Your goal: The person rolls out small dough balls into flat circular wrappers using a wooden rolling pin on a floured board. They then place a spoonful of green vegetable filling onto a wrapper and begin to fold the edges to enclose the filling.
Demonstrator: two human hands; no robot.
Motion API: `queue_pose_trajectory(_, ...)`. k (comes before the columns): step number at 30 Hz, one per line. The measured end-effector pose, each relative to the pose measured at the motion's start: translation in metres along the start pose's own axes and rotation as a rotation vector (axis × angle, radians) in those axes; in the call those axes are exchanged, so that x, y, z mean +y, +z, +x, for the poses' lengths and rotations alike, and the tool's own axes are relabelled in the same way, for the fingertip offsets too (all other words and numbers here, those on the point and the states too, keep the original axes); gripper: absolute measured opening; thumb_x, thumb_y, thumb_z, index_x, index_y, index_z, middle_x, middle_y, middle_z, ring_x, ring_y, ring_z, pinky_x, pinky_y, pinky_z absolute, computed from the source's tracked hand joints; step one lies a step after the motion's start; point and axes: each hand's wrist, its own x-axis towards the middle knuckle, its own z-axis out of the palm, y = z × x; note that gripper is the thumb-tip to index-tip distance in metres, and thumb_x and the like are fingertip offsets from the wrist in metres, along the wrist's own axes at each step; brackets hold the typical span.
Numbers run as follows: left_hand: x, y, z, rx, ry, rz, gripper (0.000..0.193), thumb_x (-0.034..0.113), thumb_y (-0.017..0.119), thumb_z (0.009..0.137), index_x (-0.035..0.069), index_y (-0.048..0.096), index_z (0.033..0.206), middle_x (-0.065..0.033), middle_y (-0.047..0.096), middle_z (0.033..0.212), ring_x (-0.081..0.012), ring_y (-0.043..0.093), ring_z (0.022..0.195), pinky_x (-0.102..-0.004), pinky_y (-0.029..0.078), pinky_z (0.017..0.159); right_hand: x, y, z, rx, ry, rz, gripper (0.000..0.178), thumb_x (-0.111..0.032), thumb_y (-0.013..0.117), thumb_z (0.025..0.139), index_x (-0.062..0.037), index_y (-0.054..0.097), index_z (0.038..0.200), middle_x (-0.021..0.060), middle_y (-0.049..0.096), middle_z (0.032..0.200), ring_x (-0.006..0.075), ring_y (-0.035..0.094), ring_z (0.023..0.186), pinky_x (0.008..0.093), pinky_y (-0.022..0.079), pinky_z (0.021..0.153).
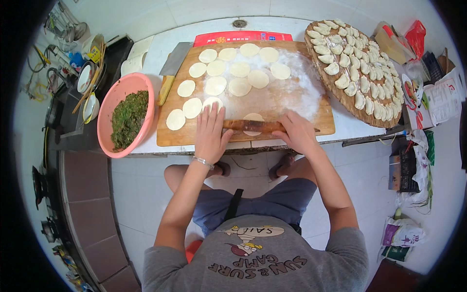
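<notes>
My left hand (209, 130) lies flat with fingers stretched out over a thin dough round (212, 102) on the wooden board (182, 136). Its thumb is close to the left end of a dark wooden rolling pin (250, 126). At the pin's right end, my right hand (297, 132) is closed over it. Under the pin lies another dough round (253, 117), partly hidden by it. Several more flat dough rounds (240, 69) are spread over the board's left and middle. White flour (301, 78) dusts its right side.
Left of the board, a pink bowl (103, 121) holds chopped green filling (130, 119). A cleaver (176, 59) lies along the board's left edge. A round tray (332, 87) of shaped dumplings (365, 85) stands at right. Behind the board is a red box (243, 36).
</notes>
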Motion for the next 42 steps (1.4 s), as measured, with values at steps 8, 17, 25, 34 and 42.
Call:
queue_pose_trajectory(8, -0.002, -0.006, -0.002, -0.048, 0.004, -0.038, 0.065, 0.033, 0.059, 0.095, 0.002, 0.038, 0.149, -0.0216, 0.032, 0.157, -0.0422, 0.031, 0.144, -0.0541, 0.023, 0.118, -0.003, 0.002, 0.002, 0.031, -0.071, -0.159, 0.067, -0.038, 0.062, 0.093, -0.0065, 0.041, 0.148, 0.0186, 0.034, 0.156, 0.0384, 0.042, 0.136, 0.0521, 0.033, 0.111)
queue_pose_trajectory(17, -0.001, -0.008, 0.016, 0.145, -0.008, -0.007, 0.068, 0.032, 0.060, 0.096, 0.001, 0.036, 0.151, -0.0260, 0.028, 0.157, -0.0436, 0.028, 0.144, -0.0531, 0.024, 0.117, 0.008, -0.001, 0.015, 0.116, -0.069, 0.042, 0.031, -0.031, 0.071, 0.088, -0.0076, 0.064, 0.107, 0.0095, 0.063, 0.098, 0.0312, 0.062, 0.074, 0.0386, 0.052, 0.068)
queue_pose_trajectory(25, 0.054, 0.003, 0.035, 0.075, -0.130, -0.180, 0.047, 0.025, 0.072, 0.086, 0.000, 0.058, 0.124, -0.0191, 0.057, 0.122, -0.0368, 0.054, 0.113, -0.0444, 0.045, 0.094, 0.028, -0.009, -0.008, 0.269, 0.271, 0.399, 0.022, -0.024, 0.064, 0.095, -0.0031, 0.064, 0.102, 0.0133, 0.064, 0.096, 0.0322, 0.062, 0.082, 0.0391, 0.048, 0.072)
queue_pose_trajectory(34, 0.049, 0.021, 0.039, 0.013, 0.314, -0.242, 0.051, 0.016, 0.071, 0.083, 0.000, 0.056, 0.129, -0.0218, 0.053, 0.135, -0.0401, 0.050, 0.124, -0.0453, 0.044, 0.102, 0.040, -0.015, -0.023, 0.289, 0.303, 0.301, 0.024, -0.026, 0.065, 0.094, -0.0038, 0.064, 0.102, 0.0123, 0.063, 0.095, 0.0317, 0.063, 0.084, 0.0389, 0.048, 0.072)
queue_pose_trajectory(42, 0.032, -0.006, -0.011, 0.156, -0.031, -0.081, 0.057, 0.025, 0.061, 0.094, 0.001, 0.046, 0.143, -0.0241, 0.039, 0.152, -0.0463, 0.034, 0.140, -0.0546, 0.027, 0.115, 0.012, -0.011, -0.003, 0.053, -0.078, 0.052, 0.028, -0.033, 0.071, 0.086, -0.0085, 0.064, 0.098, 0.0082, 0.061, 0.093, 0.0293, 0.064, 0.086, 0.0404, 0.051, 0.069)
